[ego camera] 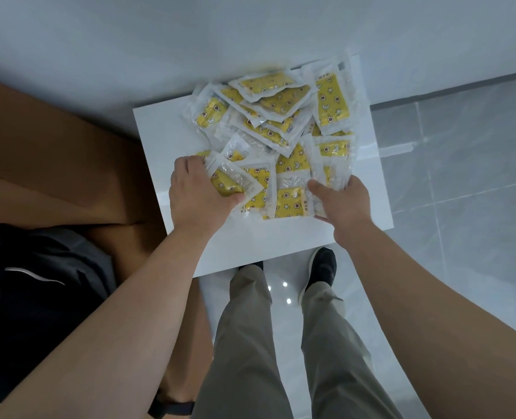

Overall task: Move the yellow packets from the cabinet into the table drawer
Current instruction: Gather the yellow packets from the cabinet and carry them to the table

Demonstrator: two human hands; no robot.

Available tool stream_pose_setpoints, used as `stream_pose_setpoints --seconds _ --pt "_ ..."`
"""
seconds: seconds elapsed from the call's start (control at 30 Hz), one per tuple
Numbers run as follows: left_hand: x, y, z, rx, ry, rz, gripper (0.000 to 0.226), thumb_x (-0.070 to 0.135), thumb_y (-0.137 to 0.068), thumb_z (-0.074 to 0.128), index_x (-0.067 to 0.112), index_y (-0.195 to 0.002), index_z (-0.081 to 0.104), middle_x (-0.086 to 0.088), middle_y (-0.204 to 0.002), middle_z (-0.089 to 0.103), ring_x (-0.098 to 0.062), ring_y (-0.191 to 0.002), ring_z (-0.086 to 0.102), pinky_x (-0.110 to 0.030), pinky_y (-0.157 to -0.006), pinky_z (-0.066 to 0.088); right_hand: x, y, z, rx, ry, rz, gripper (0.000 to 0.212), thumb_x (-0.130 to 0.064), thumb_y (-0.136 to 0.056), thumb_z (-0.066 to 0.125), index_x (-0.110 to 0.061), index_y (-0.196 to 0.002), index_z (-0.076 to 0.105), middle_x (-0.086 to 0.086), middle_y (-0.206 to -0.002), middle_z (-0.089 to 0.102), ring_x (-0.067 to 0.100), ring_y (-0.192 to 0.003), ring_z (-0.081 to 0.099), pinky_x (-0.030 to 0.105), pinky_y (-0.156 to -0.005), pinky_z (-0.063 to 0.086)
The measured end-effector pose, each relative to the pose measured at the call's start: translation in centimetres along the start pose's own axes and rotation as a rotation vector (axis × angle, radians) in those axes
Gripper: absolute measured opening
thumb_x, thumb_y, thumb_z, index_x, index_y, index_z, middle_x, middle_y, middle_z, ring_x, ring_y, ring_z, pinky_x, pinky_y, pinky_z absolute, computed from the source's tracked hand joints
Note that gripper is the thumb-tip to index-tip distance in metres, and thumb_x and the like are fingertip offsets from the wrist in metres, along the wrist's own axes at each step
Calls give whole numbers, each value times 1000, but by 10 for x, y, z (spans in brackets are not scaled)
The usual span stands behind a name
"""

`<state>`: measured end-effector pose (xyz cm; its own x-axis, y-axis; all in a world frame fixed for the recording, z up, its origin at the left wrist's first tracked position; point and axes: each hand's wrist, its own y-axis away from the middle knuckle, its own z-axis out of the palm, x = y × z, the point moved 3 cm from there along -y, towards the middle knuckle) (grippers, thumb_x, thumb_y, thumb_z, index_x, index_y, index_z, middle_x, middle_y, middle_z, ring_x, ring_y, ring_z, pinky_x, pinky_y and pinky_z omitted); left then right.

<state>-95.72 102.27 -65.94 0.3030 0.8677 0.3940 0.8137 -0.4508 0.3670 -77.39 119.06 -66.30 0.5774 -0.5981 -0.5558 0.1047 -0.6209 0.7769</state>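
Observation:
Several yellow packets (276,122) in clear wrappers, printed with stars and moons, lie heaped on a white cabinet top (250,243) against the wall. My left hand (197,193) grips a packet at the heap's near left edge, thumb over it. My right hand (341,201) holds packets at the near right edge, thumb on top and fingers tucked under the pile. Between the hands lie two flat packets (290,195). No table drawer is in view.
A brown wooden surface (54,164) adjoins the cabinet on the left. A dark bag or garment (33,282) lies at lower left. Glossy grey floor tiles (462,176) spread to the right. My legs and dark shoes stand right in front of the cabinet.

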Motion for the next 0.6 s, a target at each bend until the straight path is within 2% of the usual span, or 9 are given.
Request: stream_pose_setpoints --seconds 0.13,0.23,0.33,0.47,0.6 --pt "7 4 -5 -27 63 -51 80 46 -58 92 14 -119 51 5 -97 47 -24 -107 52 -36 -83 46 2 4 0 -16 -17 -35 37 -19 -84 83 -19 -115 63 -2 -104 75 20 -91 75 45 -73 65" --pt "8 4 -7 -24 104 -49 76 45 -60 91 19 -119 52 5 -98 59 -21 -97 59 -33 -78 48 2 9 -2 -25 -21 -84 37 -19 -85 83 -19 -116 63 -3 -105 75 19 -92 75 44 -74 65" --pt "7 4 -7 -80 142 -105 60 48 -61 89 22 -105 58 8 -94 65 -18 -87 61 -29 -73 47 3 15 -4 1 3 -148 36 -22 -85 83 -22 -115 63 -7 -105 74 15 -94 74 41 -80 64" --pt "10 9 -16 -126 280 -167 52 42 -60 91 23 -101 64 12 -89 67 -15 -87 65 -33 -78 56 -3 28 -14 38 22 -181 30 -25 -85 82 -25 -107 61 -9 -100 72 12 -91 72 39 -84 62" --pt "19 29 -38 -194 460 -202 49 31 -60 94 29 -99 65 16 -91 70 -9 -90 68 -35 -81 59 -11 49 -33 39 7 -172 28 -26 -83 83 -27 -98 60 -7 -97 72 14 -89 72 42 -84 62"
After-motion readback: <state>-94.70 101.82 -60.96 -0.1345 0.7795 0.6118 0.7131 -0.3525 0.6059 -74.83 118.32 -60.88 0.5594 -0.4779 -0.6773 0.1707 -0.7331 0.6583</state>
